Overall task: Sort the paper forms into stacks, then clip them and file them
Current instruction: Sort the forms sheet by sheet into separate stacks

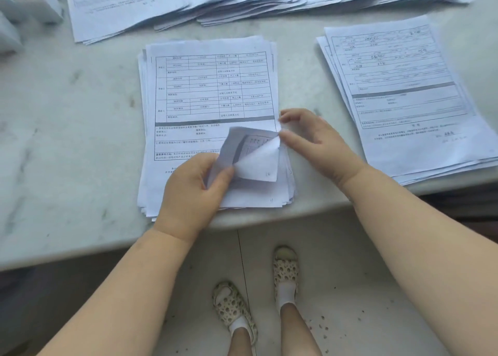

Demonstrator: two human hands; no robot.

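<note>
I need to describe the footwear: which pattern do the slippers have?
Cream slippers with dark spots, worn over white socks; head view.

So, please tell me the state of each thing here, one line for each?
middle stack: flat on table, bottom right corners lifted
lifted corners: curled up, held
left hand: grips lifted corners
right hand: pinches a corner tip
right stack: flat, untouched
far piles: spread, overlapping
</note>
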